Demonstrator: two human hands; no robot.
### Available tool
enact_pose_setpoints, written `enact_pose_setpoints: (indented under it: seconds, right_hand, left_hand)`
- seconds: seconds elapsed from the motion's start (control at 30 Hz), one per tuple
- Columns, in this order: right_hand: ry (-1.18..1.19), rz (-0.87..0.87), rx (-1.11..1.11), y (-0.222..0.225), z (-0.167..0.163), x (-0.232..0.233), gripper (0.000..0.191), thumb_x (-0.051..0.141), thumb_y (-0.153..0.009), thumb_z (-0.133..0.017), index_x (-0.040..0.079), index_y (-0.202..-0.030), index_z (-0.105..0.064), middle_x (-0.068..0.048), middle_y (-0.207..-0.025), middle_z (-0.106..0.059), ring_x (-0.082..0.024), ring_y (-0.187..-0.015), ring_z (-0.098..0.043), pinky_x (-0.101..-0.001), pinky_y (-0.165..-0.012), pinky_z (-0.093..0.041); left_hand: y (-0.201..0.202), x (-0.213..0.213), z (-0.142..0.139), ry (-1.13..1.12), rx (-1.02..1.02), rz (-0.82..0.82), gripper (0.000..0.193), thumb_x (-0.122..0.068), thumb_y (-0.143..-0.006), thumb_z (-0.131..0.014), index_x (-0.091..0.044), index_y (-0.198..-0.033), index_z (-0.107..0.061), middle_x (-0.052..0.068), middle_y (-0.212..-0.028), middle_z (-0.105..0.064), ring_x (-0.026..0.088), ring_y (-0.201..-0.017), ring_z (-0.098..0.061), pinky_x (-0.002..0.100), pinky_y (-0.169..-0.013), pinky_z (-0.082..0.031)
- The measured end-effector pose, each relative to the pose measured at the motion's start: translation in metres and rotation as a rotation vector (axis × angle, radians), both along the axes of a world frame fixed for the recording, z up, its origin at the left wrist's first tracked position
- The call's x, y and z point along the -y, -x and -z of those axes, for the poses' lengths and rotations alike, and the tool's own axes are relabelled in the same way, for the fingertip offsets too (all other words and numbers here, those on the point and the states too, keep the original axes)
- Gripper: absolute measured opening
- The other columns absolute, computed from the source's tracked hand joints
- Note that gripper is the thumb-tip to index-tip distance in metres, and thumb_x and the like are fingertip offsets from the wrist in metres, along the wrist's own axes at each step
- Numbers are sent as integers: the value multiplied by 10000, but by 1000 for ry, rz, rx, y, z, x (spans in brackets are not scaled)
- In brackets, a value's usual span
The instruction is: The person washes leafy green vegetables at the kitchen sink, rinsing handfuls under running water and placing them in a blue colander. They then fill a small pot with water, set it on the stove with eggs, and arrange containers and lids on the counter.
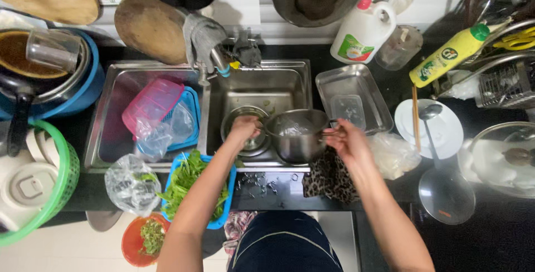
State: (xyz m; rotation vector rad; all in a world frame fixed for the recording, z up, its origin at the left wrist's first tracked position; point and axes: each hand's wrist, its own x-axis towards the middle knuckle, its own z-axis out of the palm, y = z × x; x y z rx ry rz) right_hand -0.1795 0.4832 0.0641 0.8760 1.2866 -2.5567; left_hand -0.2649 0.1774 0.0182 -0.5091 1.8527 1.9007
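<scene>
Over the right basin of the steel sink [290, 74], the right hand [346, 141] grips the side handle of a round, shiny steel pot [298, 135], while the left hand [243, 127], fingers curled, grasps its left rim.

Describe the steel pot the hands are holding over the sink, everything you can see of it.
The steel pot is a small, round, shiny metal saucepan with straight sides and short side handles. It is held upright over the right basin of the sink, near its front edge. The left hand grips its left rim or handle; the right hand holds the right handle. Something pale and glistening, likely water, is inside; the contents cannot be told exactly. A metal bowl lies in the basin beside it.
</scene>
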Motion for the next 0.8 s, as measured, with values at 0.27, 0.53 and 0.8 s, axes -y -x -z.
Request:
enact_pose_setpoints:
  seconds: [0.27,0.53,0.8]
  right_hand:
    - [555,290,261,60,55,69,232,76,-1015,-510,53,-790,-563,-110,-761,-660,-267,-737,-752,-378,-673,-675]
    - [1114,471,606,47,83,97,221,74,-1005,-456,-13,-861,-598,-102,-723,-620,-187,-611,-628,-213,-478,-586]
    - [1108,417,650,33,110,103,189,87,-994,-490,24,-816,-506,-75,-664,-499,-128,-545,-535,-151,-357,-492]
  left_hand:
    - [87,18,-29,58,-68,-250,91,-21,-865,-649,1,-862,-738,43,-682,-650,128,-509,-601,246,-392,-436]
    - [142,-57,-28,-59,-146,-250,151,-41,-761,-768,-88,-904,-780,-3,-790,-750,109,-625,-721,273,-550,-647]
    - [133,-82,-41,421,-375,82,279,-217,-800,-748,-79,-1042,-763,111,-797,-784,178,-637,-756,328,-603,-608]
